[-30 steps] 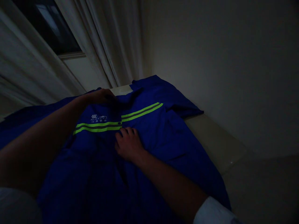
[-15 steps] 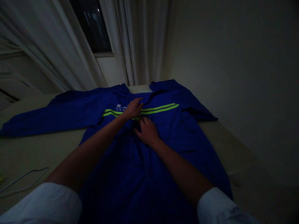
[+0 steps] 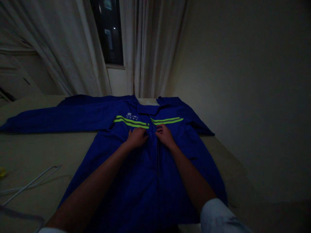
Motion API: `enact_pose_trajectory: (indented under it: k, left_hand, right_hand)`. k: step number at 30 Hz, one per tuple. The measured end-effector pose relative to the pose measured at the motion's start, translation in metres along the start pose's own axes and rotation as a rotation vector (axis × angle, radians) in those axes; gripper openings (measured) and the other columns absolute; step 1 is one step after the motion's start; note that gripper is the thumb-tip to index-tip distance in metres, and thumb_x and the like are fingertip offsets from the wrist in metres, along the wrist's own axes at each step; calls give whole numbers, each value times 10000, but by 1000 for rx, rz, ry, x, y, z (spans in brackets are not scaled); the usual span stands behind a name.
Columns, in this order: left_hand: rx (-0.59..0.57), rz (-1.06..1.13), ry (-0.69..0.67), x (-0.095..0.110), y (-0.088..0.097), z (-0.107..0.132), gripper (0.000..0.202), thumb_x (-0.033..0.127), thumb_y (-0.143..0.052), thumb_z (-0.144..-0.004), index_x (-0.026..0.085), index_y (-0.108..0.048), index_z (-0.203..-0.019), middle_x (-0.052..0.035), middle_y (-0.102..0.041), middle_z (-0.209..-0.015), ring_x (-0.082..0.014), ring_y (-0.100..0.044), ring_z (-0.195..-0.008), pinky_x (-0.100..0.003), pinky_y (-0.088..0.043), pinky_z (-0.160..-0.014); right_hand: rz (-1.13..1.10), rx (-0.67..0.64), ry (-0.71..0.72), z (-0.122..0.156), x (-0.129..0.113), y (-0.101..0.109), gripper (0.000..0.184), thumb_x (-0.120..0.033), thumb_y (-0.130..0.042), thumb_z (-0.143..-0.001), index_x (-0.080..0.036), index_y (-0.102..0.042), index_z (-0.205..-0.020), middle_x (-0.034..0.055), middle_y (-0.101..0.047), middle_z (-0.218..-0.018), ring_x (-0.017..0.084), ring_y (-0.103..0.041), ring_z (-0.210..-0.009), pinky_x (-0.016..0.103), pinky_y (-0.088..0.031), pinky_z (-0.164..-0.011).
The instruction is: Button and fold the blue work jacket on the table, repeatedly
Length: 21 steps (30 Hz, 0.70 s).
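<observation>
A blue work jacket lies front up, with lime-and-grey reflective stripes across the chest and a white printed logo on the left side of the view. Its front is parted at the chest, and the stripe is split there. My left hand is closed on the left front edge just below the stripe, its fingertips partly hidden. Opposite it, my right hand has bent fingers gripping the right front edge below the other stripe. A narrow gap lies between the two hands.
The jacket is spread on a pale bed-like surface. White wire hangers lie at the left, with a small yellow thing at the far left edge. Behind are long curtains, a dark window and a plain wall on the right.
My left hand has come down from above the stripe to below it. My right hand has shifted right, and the two front edges now show apart. The view has turned slightly left.
</observation>
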<state>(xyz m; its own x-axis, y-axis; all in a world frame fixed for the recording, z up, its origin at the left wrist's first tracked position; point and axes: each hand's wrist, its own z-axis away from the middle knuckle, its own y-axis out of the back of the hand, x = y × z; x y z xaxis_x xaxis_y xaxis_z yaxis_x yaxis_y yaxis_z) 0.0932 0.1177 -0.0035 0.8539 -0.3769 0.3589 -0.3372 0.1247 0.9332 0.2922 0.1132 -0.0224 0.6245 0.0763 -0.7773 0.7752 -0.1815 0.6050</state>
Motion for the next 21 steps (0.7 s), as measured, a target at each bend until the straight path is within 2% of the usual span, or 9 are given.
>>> enact_pose_trajectory:
  k: [3, 5, 8, 11, 15, 17, 21]
  left_hand:
    - [0, 135, -68, -9, -7, 2, 355, 342, -643, -870, 295, -710, -1215, -72, -649, -1451, -307, -572, -1365, -569, -341, -1216]
    - [18, 182, -77, -14, -12, 4, 394, 279, -653, -836, 304, -714, -1224, -61, -613, -1504, -307, -545, -1398, -602, -256, -1253]
    - [50, 212, -77, -17, -18, 6, 344, 246, -644, -839, 308, -731, -1166, -54, -637, -1473, -302, -557, -1382, -620, -230, -1254]
    - [79, 221, -74, -15, -23, 6, 237, 263, -621, -899, 310, -734, -1102, -45, -668, -1422, -285, -572, -1357, -604, -249, -1246]
    - [128, 182, -50, -9, -23, 3, 193, 281, -580, -960, 318, -730, -1075, -51, -705, -1335, -282, -600, -1293, -583, -287, -1215]
    - [132, 152, -22, -3, -21, 1, 184, 287, -568, -974, 317, -731, -1051, -59, -719, -1268, -287, -612, -1253, -576, -323, -1177]
    - [90, 88, -12, 9, -16, -3, 200, 304, -536, -996, 299, -735, -1020, -73, -718, -1204, -307, -613, -1200, -568, -380, -1065]
  right_hand:
    - [33, -75, 2, -2, 6, 12, 224, -208, -752, -744, -180, -684, -956, 19, -727, -832, 166, -685, -752, 273, -531, -714]
    - [60, -158, 20, -2, 7, 16, 191, -186, -763, -715, -177, -699, -895, 22, -729, -818, 171, -684, -766, 274, -526, -722]
    - [-6, -254, 41, -2, 8, 18, 194, -144, -711, -717, -178, -709, -908, 12, -729, -825, 162, -684, -775, 261, -525, -728]
    - [-23, -221, 45, 0, 5, 15, 323, -134, -666, -721, -181, -699, -1038, -15, -698, -825, 138, -652, -732, 232, -501, -684]
    - [112, -133, 86, 6, -3, 11, 492, -114, -630, -734, -222, -660, -1213, -51, -636, -769, 132, -595, -673, 228, -448, -648]
    - [167, -107, 116, 8, -5, 10, 486, -123, -636, -749, -232, -654, -1222, -49, -630, -772, 137, -590, -677, 239, -443, -665]
    - [212, -68, 88, 8, -1, 7, 319, -232, -704, -793, -203, -662, -1108, -29, -651, -807, 150, -613, -724, 263, -455, -715]
